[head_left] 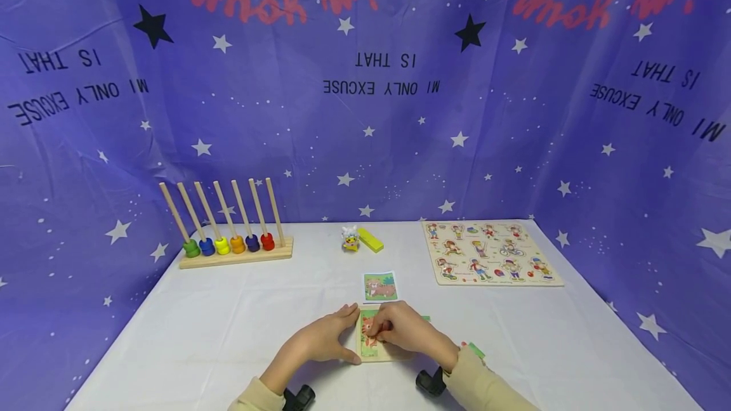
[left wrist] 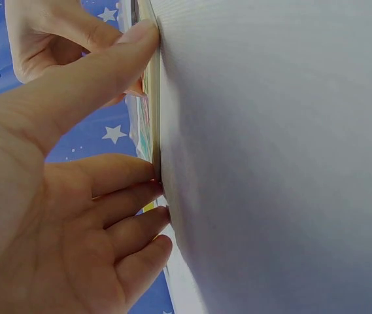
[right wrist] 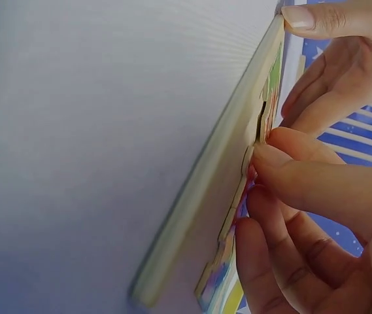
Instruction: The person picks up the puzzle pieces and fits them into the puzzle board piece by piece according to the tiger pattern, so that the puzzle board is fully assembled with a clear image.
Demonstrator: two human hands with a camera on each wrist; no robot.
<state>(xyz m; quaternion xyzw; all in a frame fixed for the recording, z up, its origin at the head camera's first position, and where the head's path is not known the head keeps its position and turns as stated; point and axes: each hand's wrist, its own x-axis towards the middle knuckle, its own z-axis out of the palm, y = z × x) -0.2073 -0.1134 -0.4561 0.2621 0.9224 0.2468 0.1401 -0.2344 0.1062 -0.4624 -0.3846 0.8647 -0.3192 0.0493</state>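
A small wooden jigsaw tray [head_left: 394, 358] lies flat on the table's near middle, with green and orange animal pieces laid in its left part. My left hand [head_left: 324, 339] rests along the tray's left edge, thumb at the near corner and fairly straight fingers toward the far corner. Over the tray, my right hand [head_left: 408, 330] pinches a puzzle piece [right wrist: 268, 119] between thumb and forefinger; a dark gap shows beside it in the right wrist view. The right hand covers much of the tray from above. Just beyond it lies a card with a tiger picture [head_left: 380, 287].
Loose green and red bits [head_left: 475, 350] lie by my right forearm. At the back stand a bead-and-peg rack [head_left: 237, 259], a small figurine [head_left: 350, 240] and a yellow block [head_left: 371, 240]. A picture peg board [head_left: 493, 252] lies at back right. Purple cloth surrounds the table [head_left: 228, 309].
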